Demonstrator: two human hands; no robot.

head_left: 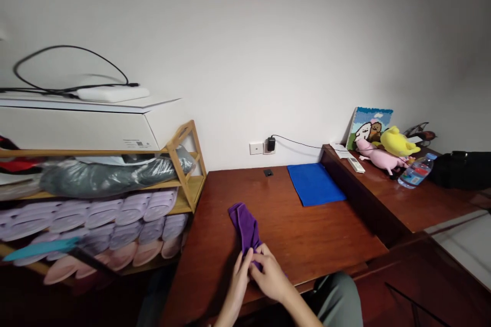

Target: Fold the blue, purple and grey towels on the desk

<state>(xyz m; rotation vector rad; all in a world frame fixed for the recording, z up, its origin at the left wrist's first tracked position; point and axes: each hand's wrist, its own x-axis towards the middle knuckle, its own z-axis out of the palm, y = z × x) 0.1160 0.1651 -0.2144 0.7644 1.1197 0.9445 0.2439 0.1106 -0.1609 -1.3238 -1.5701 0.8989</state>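
A purple cloth (247, 225), bunched into a narrow strip, lies on the brown wooden table (215, 240) near its front edge. Both hands are closed on the cloth's near end, close together. My left hand (241, 273) pinches it from the left side. From the right, my right hand (268, 273) grips it with curled fingers, hiding part of the fabric. The far end of the cloth reaches away from me across the table. A folded blue cloth (316, 184) rests flat at the table's back right, apart from both hands.
Left of the table stands a wooden shoe rack (187, 189) with several slippers (132, 208) and a white box (76, 125). On a raised ledge at right are a water bottle (416, 172), plush toys (397, 141) and a remote (356, 165). A charger (271, 143) sits in the wall socket.
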